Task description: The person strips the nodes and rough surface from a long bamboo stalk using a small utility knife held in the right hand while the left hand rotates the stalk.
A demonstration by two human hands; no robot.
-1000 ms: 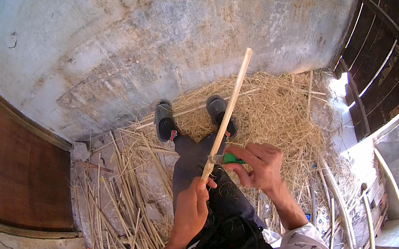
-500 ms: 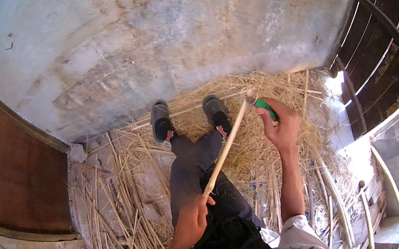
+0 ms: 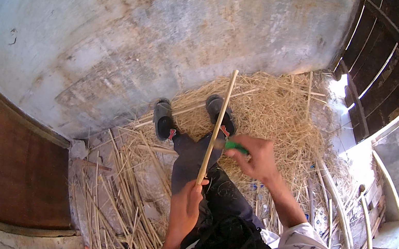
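Observation:
My left hand (image 3: 187,205) is closed round the lower end of a pale, slender wooden stick (image 3: 224,102). The stick slants up and away over my legs, its far end free above the straw. In my right hand (image 3: 256,158) is a small green-handled tool (image 3: 237,147). Its metal end, smeared by motion, meets the stick around mid-length, so I cannot tell the blade's exact shape. The right fingers are wrapped round the handle.
Straw-like shavings (image 3: 275,105) cover the floor around my dark shoes (image 3: 163,118). Many thin sticks (image 3: 129,207) lie to the left. A stained pale wall (image 3: 173,26) stands ahead, a brown panel (image 3: 6,156) at left. Long poles (image 3: 371,240) lean at right.
My right hand has drawn the green-handled tool down along the stick, from its far end toward my left hand. The stick stands a little more upright and has shifted left.

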